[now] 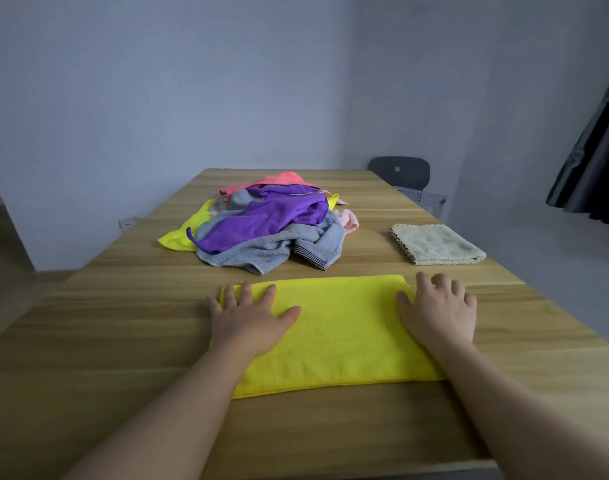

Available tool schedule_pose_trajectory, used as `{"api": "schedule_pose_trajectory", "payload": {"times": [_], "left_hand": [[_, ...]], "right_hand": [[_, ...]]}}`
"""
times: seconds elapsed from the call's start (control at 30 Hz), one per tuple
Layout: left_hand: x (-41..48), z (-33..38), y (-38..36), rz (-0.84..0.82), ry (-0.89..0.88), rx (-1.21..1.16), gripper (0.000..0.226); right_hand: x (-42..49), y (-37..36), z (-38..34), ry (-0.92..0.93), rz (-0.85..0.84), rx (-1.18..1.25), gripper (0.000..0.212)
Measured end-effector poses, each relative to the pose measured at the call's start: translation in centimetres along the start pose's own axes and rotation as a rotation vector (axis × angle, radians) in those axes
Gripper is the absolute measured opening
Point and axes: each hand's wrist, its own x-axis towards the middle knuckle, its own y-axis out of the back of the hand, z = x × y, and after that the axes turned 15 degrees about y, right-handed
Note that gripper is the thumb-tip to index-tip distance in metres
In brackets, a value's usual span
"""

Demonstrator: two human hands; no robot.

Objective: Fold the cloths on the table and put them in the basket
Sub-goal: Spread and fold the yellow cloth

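Flattening: yellow cloth [334, 327] is pressed at 6 o'clock on the counter [88, 341] | left grip [251, 317] and right grip [438, 313] are spread flat on its ends, nothing grasped | beige cloth [434, 244] folded at 2 o'clock | pile [268, 223] at 12 o'clock left unfolded | basket unseen

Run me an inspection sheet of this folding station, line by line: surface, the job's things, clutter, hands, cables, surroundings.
Surface: wooden table, wood-grain top.
Job's things: yellow cloth lies flat near the front edge; pile of cloths, unfolded, purple, grey, pink and yellow, sits mid-table; folded beige cloth lies to the right of the pile; basket not in view.
Clutter: nothing seen.
Hands: left hand rests flat on the yellow cloth's left end; right hand rests flat at its right end, fingers reaching onto the table.
Cables: nothing seen.
Surroundings: dark chair at the far right corner; dark curtain on the right; plain wall behind.
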Motion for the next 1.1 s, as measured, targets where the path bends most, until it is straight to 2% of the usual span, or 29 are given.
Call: {"api": "schedule_pose_trajectory", "payload": {"times": [0.1, 0.23, 0.33, 0.4, 0.5, 0.67, 0.77, 0.83, 0.9, 1.0, 1.1], "left_hand": [[-0.4, 0.3, 0.0, 0.005, 0.002, -0.003, 0.076], [-1.2, 1.2, 0.1, 0.004, -0.006, 0.004, 0.075], [-1.5, 1.6, 0.1, 0.016, -0.002, 0.006, 0.075], [-1.6, 1.8, 0.0, 0.014, 0.004, -0.001, 0.075], [-1.8, 2.0, -0.1, 0.013, -0.003, -0.015, 0.075], [-1.7, 2.4, 0.1, -0.019, -0.035, -0.015, 0.076], [-1.5, 2.0, 0.7, -0.065, -0.077, -0.092, 0.073], [-1.5, 1.3, 1.4, -0.021, -0.149, -0.137, 0.071], [-1.3, 0.2, 1.7, 0.038, -0.217, -0.099, 0.07], [-1.2, -1.3, 0.8, -0.023, -0.224, 0.01, 0.07], [-1.1, -1.6, -0.2, -0.037, -0.218, 0.002, 0.069]], "right_hand": [[-0.9, 0.4, 0.6, -0.098, -0.109, 0.039, 0.05], [-0.4, 1.2, 1.7, -0.136, -0.205, 0.167, 0.051], [0.4, 1.4, 2.7, -0.164, -0.272, 0.315, 0.04], [1.0, 1.0, 3.6, -0.155, -0.273, 0.392, 0.03], [1.1, 0.7, 4.6, -0.153, -0.214, 0.456, 0.028], [0.7, 0.9, 5.7, -0.146, -0.192, 0.447, 0.024], [0.3, 1.0, 5.4, -0.137, -0.197, 0.404, 0.02], [0.1, 1.1, 5.1, -0.143, -0.186, 0.375, 0.02], [0.2, 1.2, 5.0, -0.142, -0.164, 0.355, 0.021], [0.1, 1.5, 5.0, -0.15, -0.173, 0.358, 0.019], [0.2, 1.9, 5.2, -0.129, -0.21, 0.408, 0.016]]}}
